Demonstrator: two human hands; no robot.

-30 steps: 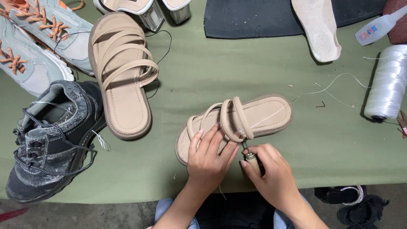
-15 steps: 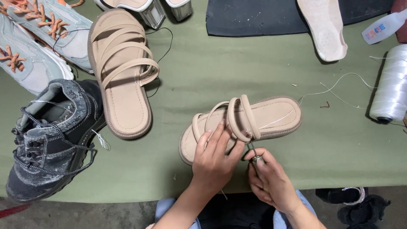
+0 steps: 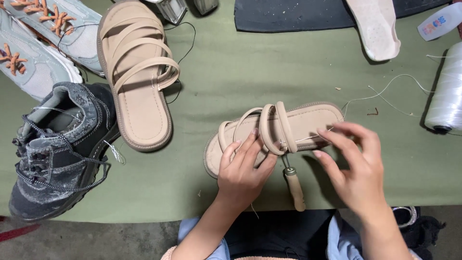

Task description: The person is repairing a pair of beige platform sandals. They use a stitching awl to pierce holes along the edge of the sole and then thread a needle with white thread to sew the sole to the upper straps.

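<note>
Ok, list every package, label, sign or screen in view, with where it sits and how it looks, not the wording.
White plastic bottle with a blue and orange printed label: top right corner of the green table cloth, lying tilted, partly cut off by the frame edge.
No other packages, signs or screens show.

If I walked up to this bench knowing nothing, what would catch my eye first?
Probably the beige strappy sandal at the centre of the green table, pinned by the left hand while the right hand fingers a thin thread over it. A wooden-handled awl sticks out from its near edge. At left lie the matching sandal and a scuffed dark sneaker.
</note>
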